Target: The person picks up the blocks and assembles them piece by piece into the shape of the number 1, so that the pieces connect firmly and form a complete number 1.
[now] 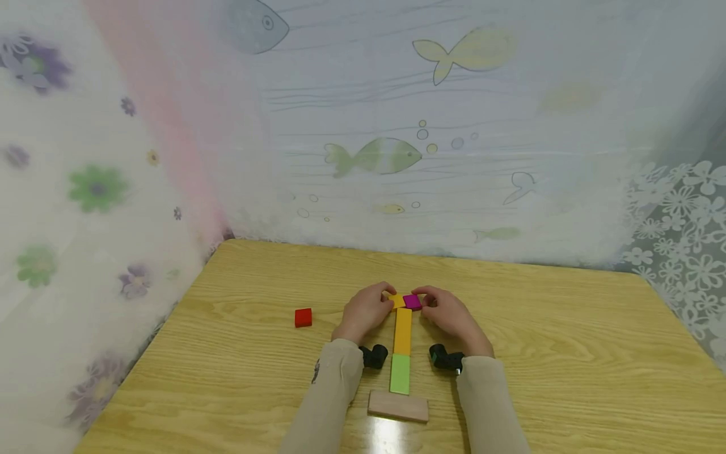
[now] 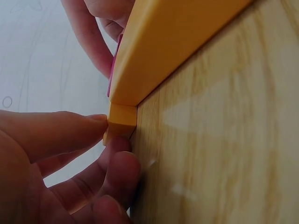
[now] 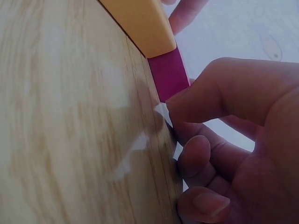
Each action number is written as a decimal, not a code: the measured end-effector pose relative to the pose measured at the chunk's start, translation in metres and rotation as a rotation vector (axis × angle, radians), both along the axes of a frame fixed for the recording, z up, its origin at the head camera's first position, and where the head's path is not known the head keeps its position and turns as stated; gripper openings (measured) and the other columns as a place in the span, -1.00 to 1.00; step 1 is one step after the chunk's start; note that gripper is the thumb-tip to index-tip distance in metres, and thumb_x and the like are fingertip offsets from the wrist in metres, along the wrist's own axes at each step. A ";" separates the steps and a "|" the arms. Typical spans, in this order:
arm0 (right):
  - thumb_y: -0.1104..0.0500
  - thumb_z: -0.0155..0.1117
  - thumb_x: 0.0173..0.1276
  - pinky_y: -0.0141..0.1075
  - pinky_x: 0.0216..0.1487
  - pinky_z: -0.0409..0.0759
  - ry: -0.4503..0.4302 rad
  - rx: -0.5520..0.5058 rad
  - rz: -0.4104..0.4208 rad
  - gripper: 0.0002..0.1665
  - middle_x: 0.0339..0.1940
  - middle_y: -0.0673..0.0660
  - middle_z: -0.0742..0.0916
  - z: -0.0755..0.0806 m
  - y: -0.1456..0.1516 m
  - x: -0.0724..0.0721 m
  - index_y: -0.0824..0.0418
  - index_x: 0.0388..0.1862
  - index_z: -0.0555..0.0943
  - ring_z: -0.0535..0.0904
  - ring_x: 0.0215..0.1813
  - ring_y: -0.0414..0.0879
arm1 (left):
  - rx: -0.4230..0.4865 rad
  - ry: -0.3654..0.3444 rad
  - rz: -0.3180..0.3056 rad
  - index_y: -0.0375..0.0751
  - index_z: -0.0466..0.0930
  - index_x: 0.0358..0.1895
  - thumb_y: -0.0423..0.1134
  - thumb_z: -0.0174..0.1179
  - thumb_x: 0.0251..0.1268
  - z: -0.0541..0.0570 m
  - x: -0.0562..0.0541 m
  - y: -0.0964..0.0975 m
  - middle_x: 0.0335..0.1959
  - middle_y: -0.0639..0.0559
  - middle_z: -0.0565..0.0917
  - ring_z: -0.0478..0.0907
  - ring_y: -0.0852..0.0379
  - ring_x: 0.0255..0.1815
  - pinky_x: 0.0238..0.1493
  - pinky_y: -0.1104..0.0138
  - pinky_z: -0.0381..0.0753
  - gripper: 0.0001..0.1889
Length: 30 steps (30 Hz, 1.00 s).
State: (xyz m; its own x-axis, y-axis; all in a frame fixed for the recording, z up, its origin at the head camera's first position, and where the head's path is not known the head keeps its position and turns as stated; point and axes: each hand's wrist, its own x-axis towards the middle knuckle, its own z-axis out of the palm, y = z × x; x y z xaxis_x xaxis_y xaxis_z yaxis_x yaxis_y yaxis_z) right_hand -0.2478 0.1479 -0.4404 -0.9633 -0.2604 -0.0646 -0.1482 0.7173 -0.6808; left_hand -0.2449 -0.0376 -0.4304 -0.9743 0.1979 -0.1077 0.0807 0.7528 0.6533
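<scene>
At the far end of a row of blocks, my left hand point(image 1: 367, 310) pinches a small yellow block point(image 1: 399, 302) between thumb and fingers. My right hand point(image 1: 450, 313) holds a magenta block point(image 1: 412, 302) by its outer side, fingertips at its edges. The two small blocks sit side by side on the table, across the end of a long orange block point(image 1: 403, 331). In the right wrist view the magenta block point(image 3: 169, 74) meets the end of the orange block point(image 3: 145, 23). A light green block point(image 1: 399, 374) continues the row toward me.
A plain wooden block point(image 1: 398, 407) lies crosswise at the near end of the row. To the left of my left hand is a red square block point(image 1: 303, 318). Patterned curtains hang behind the wooden table point(image 1: 567, 353). Black wrist devices point(image 1: 374, 357) flank the row.
</scene>
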 end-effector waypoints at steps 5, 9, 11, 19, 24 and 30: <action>0.29 0.10 0.16 -0.25 -0.29 0.35 -0.003 -0.001 -0.007 -0.55 -0.37 0.03 0.54 -0.001 0.000 -0.001 0.08 0.08 0.48 0.39 -0.36 -0.08 | 0.004 -0.002 -0.002 0.03 0.49 -0.02 -0.16 0.06 0.25 0.000 0.000 -0.001 -0.43 0.16 0.48 0.40 0.17 -0.45 -0.37 0.29 0.38 -0.76; 0.28 0.11 0.17 -0.25 -0.29 0.35 -0.006 -0.001 -0.009 -0.55 -0.37 0.03 0.54 -0.001 0.000 -0.001 0.08 0.09 0.48 0.39 -0.36 -0.08 | 0.009 0.002 -0.002 0.03 0.49 -0.02 -0.15 0.06 0.25 -0.001 0.000 -0.001 -0.40 0.16 0.49 0.40 0.17 -0.43 -0.34 0.29 0.39 -0.76; 0.28 0.11 0.17 -0.25 -0.29 0.36 -0.009 -0.005 -0.009 -0.55 -0.36 0.03 0.55 -0.001 0.000 0.000 0.08 0.09 0.48 0.39 -0.35 -0.08 | 0.012 0.003 -0.003 0.03 0.49 -0.02 -0.16 0.06 0.25 -0.001 0.001 -0.001 -0.39 0.16 0.50 0.41 0.17 -0.42 -0.33 0.28 0.40 -0.76; 0.28 0.10 0.17 -0.25 -0.29 0.36 -0.013 -0.010 -0.003 -0.54 -0.34 0.04 0.55 0.001 0.000 0.001 0.09 0.10 0.47 0.39 -0.35 -0.08 | 0.012 -0.003 -0.001 0.03 0.49 -0.02 -0.15 0.03 0.26 0.000 0.002 -0.001 -0.36 0.14 0.52 0.42 0.16 -0.39 -0.29 0.25 0.41 -0.76; 0.29 0.10 0.17 -0.25 -0.29 0.36 -0.012 -0.013 -0.004 -0.53 -0.34 0.04 0.55 0.000 0.001 0.001 0.08 0.10 0.47 0.40 -0.35 -0.08 | 0.017 0.000 -0.001 0.06 0.48 0.00 -0.12 -0.01 0.28 -0.002 0.001 -0.001 -0.32 0.16 0.54 0.43 0.18 -0.38 -0.27 0.25 0.42 -0.75; 0.28 0.10 0.17 -0.23 -0.25 0.36 -0.019 -0.018 -0.002 -0.53 -0.33 0.03 0.55 -0.002 0.002 0.000 0.06 0.11 0.47 0.40 -0.31 -0.07 | 0.180 -0.026 -0.017 0.02 0.46 0.04 -0.11 -0.01 0.31 -0.007 0.001 -0.009 -0.45 0.10 0.55 0.44 0.16 -0.50 -0.35 0.29 0.40 -0.74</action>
